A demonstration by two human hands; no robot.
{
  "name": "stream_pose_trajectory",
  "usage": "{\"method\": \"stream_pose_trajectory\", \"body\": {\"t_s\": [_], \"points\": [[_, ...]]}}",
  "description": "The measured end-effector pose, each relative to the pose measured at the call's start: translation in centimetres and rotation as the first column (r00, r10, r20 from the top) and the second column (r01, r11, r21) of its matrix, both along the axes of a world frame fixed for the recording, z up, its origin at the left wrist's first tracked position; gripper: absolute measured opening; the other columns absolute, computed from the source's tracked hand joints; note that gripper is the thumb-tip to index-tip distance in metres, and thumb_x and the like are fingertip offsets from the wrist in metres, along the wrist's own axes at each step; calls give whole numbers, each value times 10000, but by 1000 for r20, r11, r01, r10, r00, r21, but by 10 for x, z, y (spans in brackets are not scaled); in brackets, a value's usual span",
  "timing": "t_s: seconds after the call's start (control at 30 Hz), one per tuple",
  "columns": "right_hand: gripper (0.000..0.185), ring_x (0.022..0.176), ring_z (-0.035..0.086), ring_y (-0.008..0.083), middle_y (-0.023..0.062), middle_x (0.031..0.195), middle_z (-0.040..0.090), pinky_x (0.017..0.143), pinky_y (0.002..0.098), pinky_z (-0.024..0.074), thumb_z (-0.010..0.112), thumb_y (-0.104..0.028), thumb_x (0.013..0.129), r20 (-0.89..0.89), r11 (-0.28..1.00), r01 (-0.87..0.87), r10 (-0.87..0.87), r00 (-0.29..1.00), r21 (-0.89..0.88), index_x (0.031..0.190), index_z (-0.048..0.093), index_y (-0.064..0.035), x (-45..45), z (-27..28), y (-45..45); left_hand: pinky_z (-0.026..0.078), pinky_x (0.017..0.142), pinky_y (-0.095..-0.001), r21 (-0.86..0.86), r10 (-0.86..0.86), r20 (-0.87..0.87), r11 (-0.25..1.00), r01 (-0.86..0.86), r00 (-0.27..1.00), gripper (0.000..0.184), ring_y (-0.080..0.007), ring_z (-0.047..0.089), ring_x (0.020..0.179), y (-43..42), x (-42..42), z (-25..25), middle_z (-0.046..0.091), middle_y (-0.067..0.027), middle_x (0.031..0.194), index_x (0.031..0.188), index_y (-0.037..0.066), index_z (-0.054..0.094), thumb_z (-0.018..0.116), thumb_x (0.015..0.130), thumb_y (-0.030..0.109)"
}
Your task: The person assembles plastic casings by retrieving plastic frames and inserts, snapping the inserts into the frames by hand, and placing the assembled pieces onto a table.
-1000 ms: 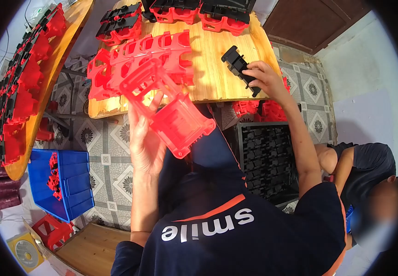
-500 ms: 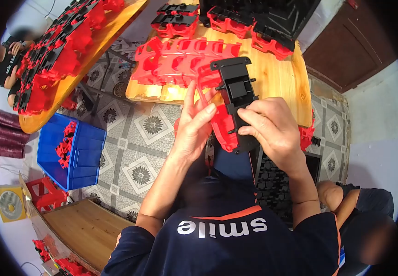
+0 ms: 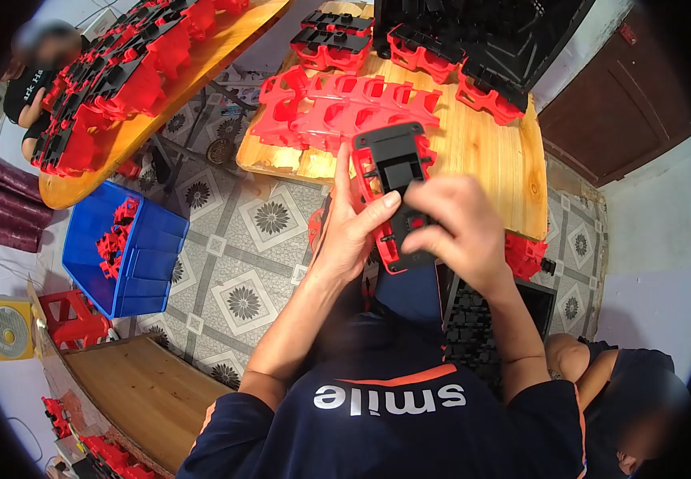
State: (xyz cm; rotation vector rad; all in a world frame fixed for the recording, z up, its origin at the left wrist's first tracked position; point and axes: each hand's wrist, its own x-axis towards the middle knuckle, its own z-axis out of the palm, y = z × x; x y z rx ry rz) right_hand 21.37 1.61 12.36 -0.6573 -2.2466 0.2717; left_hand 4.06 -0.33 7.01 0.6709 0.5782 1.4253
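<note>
Clock positions are read from the part in my hands, with twelve pointing away from my chest.

Left hand (image 3: 349,235): holding the red frame (image 3: 387,255) at its near left edge, thumb lying over the black plate (image 3: 397,148), other fingers along the side and behind. The frame and plate are held together above my lap, long side tilted slightly, upper end leaning toward eleven. The black plate faces up and covers much of the frame; red shows along both long edges.

Right hand (image 3: 456,227): at four, blurred, fingers curled, thumb and forefinger a narrow gap apart beside the plate's lower half. Whether they touch it, I cannot tell.

Surroundings: the wooden table (image 3: 509,164) extends from eleven to two. On it, at eleven, just beyond the held part, lie red frames (image 3: 345,104) in rows; farther out, red-and-black units (image 3: 329,52) stand at eleven, with similar ones at twelve and one. A large black tray (image 3: 513,36) rises behind them at one. A black crate (image 3: 544,310) of black parts sits at five. The blue bin (image 3: 150,271), containing small red pieces, is at eight. A second table (image 3: 66,190), at ten, bears more red-and-black units. One person is at ten, another between four and five.
</note>
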Motion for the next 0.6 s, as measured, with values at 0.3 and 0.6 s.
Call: {"method": "stream_pose_trajectory", "body": {"t_s": [0.3,0.6], "points": [[417,1014,598,152,101,1116,620,883,293,468,659,-241,944,-465,712,-206,-187,865,-671,1252,562,22,-35,-41,39,276,1134,-391,291,351,-498,929,-228,793,818,-275,375,1342,-1,7,-19,321,-205,1461,1535,11,40,565,919,125],[991,1321,435,220,169,1426,465,1102,362,336,857,-249,724,-357,656,-352,133,925,-668,1496,287,-2,-34,-52,2,512,894,-350,91,593,-125,805,-586,795,552,-192,569,1081,-21,-5,-1,500,-88,1252,1412,158,284,562,963,319]]}}
